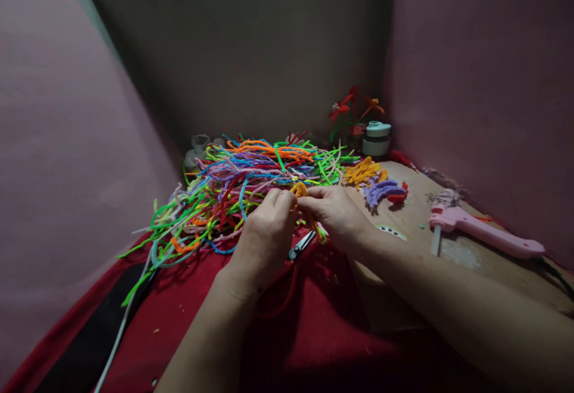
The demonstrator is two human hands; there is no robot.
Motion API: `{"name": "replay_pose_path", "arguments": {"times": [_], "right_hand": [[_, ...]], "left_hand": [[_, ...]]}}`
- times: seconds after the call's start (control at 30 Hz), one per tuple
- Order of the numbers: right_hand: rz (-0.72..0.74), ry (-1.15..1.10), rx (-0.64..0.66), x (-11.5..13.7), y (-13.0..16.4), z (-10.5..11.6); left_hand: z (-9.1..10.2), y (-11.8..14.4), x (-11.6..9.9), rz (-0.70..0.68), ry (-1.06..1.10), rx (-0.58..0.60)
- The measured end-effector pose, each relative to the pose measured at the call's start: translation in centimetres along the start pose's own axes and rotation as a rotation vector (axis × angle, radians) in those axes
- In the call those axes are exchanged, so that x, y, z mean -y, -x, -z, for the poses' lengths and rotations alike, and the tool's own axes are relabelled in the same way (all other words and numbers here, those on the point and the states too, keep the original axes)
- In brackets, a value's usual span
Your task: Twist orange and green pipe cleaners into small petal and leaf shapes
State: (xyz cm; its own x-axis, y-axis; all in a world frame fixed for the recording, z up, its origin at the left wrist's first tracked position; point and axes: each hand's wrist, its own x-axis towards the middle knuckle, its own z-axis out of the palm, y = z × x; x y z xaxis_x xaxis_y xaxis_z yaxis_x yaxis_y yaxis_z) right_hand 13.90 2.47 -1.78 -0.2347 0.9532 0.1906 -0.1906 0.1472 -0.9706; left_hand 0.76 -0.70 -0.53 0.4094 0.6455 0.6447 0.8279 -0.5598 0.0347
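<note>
My left hand (265, 234) and my right hand (334, 213) meet in the middle, both pinching a yellow-orange pipe cleaner piece (299, 190) that is curled between the fingertips. Just behind them lies a big tangled heap of coloured pipe cleaners (242, 183). Scissors (301, 245) with red handles lie on the red cloth (188, 315) right under my hands. To the right of the heap sit a bundle of bent yellow pieces (362, 171) and a bundle of purple pieces (382, 191).
A pink glue gun (482, 232) lies on the brown board (470, 261) at the right. At the back right stand red and orange pipe-cleaner flowers (354, 109) and a white round container (377, 138). Pink walls close in on both sides.
</note>
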Motion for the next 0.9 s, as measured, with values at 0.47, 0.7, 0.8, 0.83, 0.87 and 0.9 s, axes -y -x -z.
{"name": "replay_pose_path", "arguments": {"times": [0.47, 0.7, 0.8, 0.83, 0.87, 0.9], "right_hand": [[0.017, -0.152, 0.037, 0.2, -0.1, -0.1], [-0.020, -0.145, 0.048, 0.5, 0.2, -0.1], [-0.074, -0.233, 0.110, 0.6, 0.3, -0.2], [-0.084, -0.257, 0.133, 0.6, 0.4, -0.1], [-0.089, -0.266, 0.152, 0.6, 0.4, -0.1], [-0.092, -0.259, 0.162, 0.6, 0.3, -0.1]], "left_hand": [[0.7, -1.0, 0.9, 0.780, 1.261, 0.069], [-0.3, -0.9, 1.0, 0.425, 0.807, -0.120], [0.1, -0.9, 1.0, 0.460, 0.878, -0.027], [0.3, -0.9, 1.0, 0.495, 0.934, 0.031], [0.4, -0.9, 0.9, 0.525, 0.985, 0.084], [0.4, -0.8, 1.0, 0.545, 1.017, 0.116]]}}
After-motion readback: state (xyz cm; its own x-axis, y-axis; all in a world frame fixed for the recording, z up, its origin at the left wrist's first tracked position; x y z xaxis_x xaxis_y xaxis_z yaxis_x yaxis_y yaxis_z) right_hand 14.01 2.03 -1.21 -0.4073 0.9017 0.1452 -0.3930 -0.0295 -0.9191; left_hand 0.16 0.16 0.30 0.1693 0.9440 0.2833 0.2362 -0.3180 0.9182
